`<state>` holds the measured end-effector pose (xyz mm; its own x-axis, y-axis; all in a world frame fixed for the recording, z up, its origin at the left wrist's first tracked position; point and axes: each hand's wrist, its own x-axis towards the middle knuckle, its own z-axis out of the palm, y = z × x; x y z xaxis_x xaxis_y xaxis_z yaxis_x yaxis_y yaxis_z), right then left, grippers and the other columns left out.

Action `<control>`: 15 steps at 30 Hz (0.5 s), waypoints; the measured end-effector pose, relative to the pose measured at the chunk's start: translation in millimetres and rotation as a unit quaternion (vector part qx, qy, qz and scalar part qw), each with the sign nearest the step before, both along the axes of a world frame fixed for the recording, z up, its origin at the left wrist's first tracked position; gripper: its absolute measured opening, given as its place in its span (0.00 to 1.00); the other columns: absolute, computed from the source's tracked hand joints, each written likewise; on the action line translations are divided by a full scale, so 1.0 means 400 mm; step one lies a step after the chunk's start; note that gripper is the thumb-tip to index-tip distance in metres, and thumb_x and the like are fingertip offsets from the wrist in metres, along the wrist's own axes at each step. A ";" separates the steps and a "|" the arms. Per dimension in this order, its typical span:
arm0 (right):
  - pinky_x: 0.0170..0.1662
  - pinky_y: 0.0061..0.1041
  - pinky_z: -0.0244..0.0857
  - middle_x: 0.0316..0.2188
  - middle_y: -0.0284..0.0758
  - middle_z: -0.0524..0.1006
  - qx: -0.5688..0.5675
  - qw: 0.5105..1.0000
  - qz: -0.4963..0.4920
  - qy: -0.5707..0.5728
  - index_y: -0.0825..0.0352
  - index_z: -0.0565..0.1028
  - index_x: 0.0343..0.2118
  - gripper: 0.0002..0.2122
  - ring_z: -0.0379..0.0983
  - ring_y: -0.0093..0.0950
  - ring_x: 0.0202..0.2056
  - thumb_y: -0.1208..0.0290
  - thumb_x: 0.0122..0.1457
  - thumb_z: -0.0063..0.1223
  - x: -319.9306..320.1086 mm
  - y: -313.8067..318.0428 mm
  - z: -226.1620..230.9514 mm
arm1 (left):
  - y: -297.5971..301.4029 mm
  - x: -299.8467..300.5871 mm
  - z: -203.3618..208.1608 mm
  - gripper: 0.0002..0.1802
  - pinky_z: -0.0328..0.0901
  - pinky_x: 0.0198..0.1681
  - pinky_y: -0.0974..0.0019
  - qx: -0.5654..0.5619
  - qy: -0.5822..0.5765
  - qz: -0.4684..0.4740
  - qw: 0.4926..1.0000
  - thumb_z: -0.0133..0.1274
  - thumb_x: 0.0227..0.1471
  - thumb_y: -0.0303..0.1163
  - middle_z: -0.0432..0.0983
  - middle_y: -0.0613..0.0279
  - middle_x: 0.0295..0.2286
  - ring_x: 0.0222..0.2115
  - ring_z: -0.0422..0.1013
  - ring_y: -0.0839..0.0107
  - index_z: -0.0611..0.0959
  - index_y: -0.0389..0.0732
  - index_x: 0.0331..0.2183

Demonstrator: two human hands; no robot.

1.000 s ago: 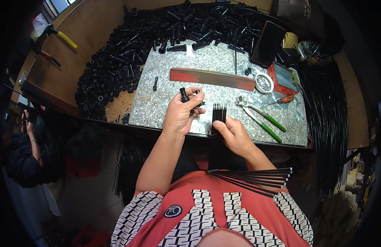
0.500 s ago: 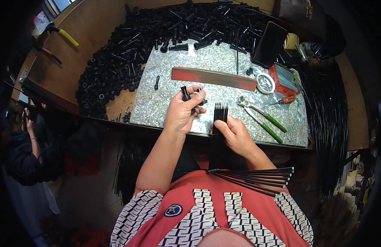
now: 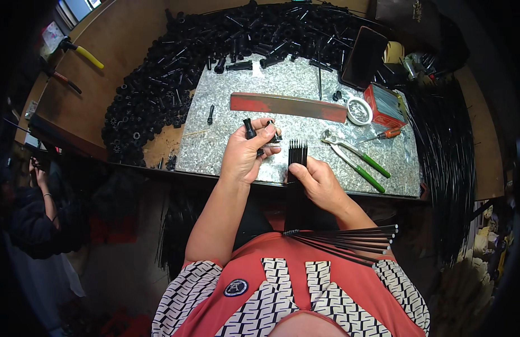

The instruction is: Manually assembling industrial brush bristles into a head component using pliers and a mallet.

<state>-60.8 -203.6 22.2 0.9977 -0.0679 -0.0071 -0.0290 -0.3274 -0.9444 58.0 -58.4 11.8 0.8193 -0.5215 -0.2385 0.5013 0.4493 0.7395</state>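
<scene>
Several small black plastic fittings [image 3: 249,128] sit in my left hand [image 3: 242,153], its fingers curled around them above the speckled board [image 3: 206,151]. One stands upright near the knuckles; others are partly hidden by the fingers. My right hand [image 3: 320,182] grips a flat row of thin black rods [image 3: 297,154] by its side, thumb across the front. Their narrow bright tips point away from me, close to my left fingertips but apart from them. The lower part of the rods drops below the board's edge. A separate fan of black rods [image 3: 350,240] with pale ends lies across my front.
A heap of black fittings [image 3: 153,95] fills the back and left. On the board lie a red-brown strip [image 3: 288,106], green-handled pliers [image 3: 358,163], an orange-handled screwdriver [image 3: 390,133], a white cup [image 3: 359,111] and a red box [image 3: 385,105]. Long black rods [image 3: 451,163] hang at right.
Both hands keep their holds and stay almost in place. The view has shifted slightly, so the board and everything on it appear a little further left.
</scene>
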 end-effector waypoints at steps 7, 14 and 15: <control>0.26 0.21 0.60 0.19 0.29 0.72 0.005 1.000 -0.003 0.000 0.70 0.73 0.29 0.13 0.64 0.17 0.22 0.64 0.64 0.45 0.004 0.003 -0.012 | 0.003 0.001 0.000 0.12 0.73 0.32 0.69 -0.008 -0.007 -0.003 1.000 0.58 0.49 0.26 0.78 0.59 0.30 0.28 0.75 0.75 0.77 0.37 0.38; 0.26 0.21 0.60 0.19 0.29 0.72 -0.007 1.000 -0.004 0.017 0.71 0.73 0.29 0.13 0.65 0.17 0.22 0.64 0.64 0.45 0.000 0.007 0.011 | 0.002 -0.003 -0.005 0.13 0.73 0.34 0.68 -0.019 -0.007 0.000 1.000 0.58 0.49 0.26 0.78 0.57 0.31 0.30 0.75 0.73 0.77 0.36 0.38; 0.26 0.21 0.60 0.19 0.29 0.72 -0.004 1.000 -0.003 0.004 0.71 0.73 0.29 0.13 0.65 0.17 0.22 0.64 0.64 0.45 0.001 0.007 0.006 | 0.003 -0.002 -0.004 0.13 0.73 0.34 0.68 -0.017 -0.007 -0.002 1.000 0.58 0.49 0.26 0.78 0.57 0.31 0.30 0.75 0.72 0.77 0.36 0.38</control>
<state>-60.4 -200.9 24.4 0.9972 -0.0738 -0.0141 -0.0381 -0.3353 -0.9413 57.1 -57.3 10.0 0.8201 -0.5328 -0.2087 0.4929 0.4725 0.7306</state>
